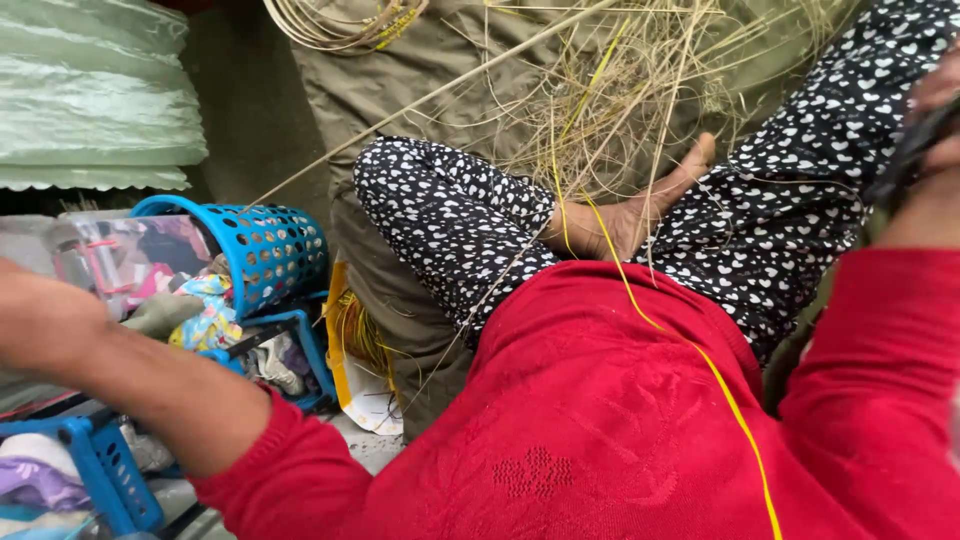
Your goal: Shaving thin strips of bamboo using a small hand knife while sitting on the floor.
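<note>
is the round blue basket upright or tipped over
Tipped. The round blue basket lies on its side, its perforated bottom facing the camera and its rim toward the clothes spilling beside it.

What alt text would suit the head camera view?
A seated person in a red sweater and heart-print trousers has a yellow strand across the lap, dry straw beyond; blue baskets stand at left.

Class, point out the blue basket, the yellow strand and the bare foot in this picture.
blue basket (268, 250): head view, on its perforated side wall.
yellow strand (700, 352): head view, where it crosses the red top.
bare foot (625, 215): head view, on the middle of the foot.
</note>
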